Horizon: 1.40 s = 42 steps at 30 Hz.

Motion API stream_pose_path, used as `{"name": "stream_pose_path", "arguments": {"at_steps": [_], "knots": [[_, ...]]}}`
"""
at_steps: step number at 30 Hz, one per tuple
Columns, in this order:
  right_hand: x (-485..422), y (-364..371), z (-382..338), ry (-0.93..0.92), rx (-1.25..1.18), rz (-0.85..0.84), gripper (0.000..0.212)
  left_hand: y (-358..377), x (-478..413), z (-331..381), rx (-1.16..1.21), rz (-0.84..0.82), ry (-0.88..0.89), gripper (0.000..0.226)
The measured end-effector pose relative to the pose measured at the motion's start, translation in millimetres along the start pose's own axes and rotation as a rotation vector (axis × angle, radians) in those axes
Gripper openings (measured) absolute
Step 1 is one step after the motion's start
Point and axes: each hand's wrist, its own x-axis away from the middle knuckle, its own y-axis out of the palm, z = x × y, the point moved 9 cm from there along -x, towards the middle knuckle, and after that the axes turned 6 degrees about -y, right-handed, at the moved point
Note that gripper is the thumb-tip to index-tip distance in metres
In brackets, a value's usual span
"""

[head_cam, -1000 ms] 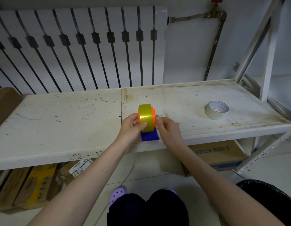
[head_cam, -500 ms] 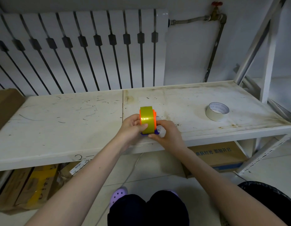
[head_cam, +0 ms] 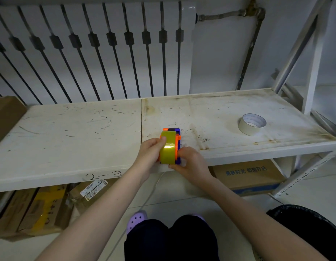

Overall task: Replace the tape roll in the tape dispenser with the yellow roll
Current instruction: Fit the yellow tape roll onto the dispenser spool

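The yellow roll point(head_cam: 168, 149) sits in the tape dispenser point(head_cam: 178, 132), held between both hands at the front edge of the shelf point(head_cam: 69, 147). The left hand point(head_cam: 150, 155) grips the roll, thumb on its face; the right hand point(head_cam: 189, 164) pinches the dispenser's near end. If the roll is pressed on crooked it may jam or pop off, and the dispenser could slip over the edge. The white roll point(head_cam: 252, 124) lies well off to the right.

A white radiator point(head_cam: 186, 53) is mounted on the far wall, with a pipe point(head_cam: 249, 53) at its right. Cardboard boxes point(head_cam: 248, 176) are stored under the scuffed shelf point(head_cam: 69, 147).
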Motion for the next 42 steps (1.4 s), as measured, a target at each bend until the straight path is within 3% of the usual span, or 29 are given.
{"name": "stream_pose_path", "arguments": {"at_steps": [7,11,15,18,21,25,28,32,35,42], "knots": [[4.8,-7.3,-5.4,0.16,-0.486,0.035,0.036,7.7,4.5,8.9,-0.07,-0.101,0.023,0.012],[0.7,-9.9,-0.3,0.199,-0.396,0.057,0.026,9.2,4.7,7.9,-0.064,-0.115,0.009,0.015],[0.5,-5.7,-2.9,0.188,-0.391,0.029,0.029,1.0,3.0,5.6,0.022,0.016,-0.064,0.004],[0.5,-4.7,-3.3,0.185,-0.385,0.008,0.029,0.7,2.6,1.9,0.082,0.039,-0.109,0.021],[0.4,-5.5,-3.9,0.173,-0.327,-0.03,0.029,1.1,2.1,-0.3,0.046,0.026,-0.095,0.016],[0.1,-27.8,2.1,0.221,-0.39,0.138,0.027,0.0,2.2,-0.9,0.072,0.055,-0.122,0.005],[-1.7,-43.1,2.6,0.221,-0.352,0.25,0.022,0.9,1.6,3.0,0.037,0.069,-0.107,0.011],[-8.8,-38.8,-0.2,0.184,-0.326,0.183,0.038,1.6,-2.8,-1.3,-0.073,0.053,-0.074,0.027],[-9.0,-27.3,-0.8,0.203,-0.485,0.114,0.035,2.3,-1.3,0.2,-0.076,0.042,-0.075,0.019],[-7.4,-38.7,-15.9,0.046,-0.281,0.24,0.041,5.6,-3.4,-1.4,0.109,0.043,-0.175,0.027]]}}
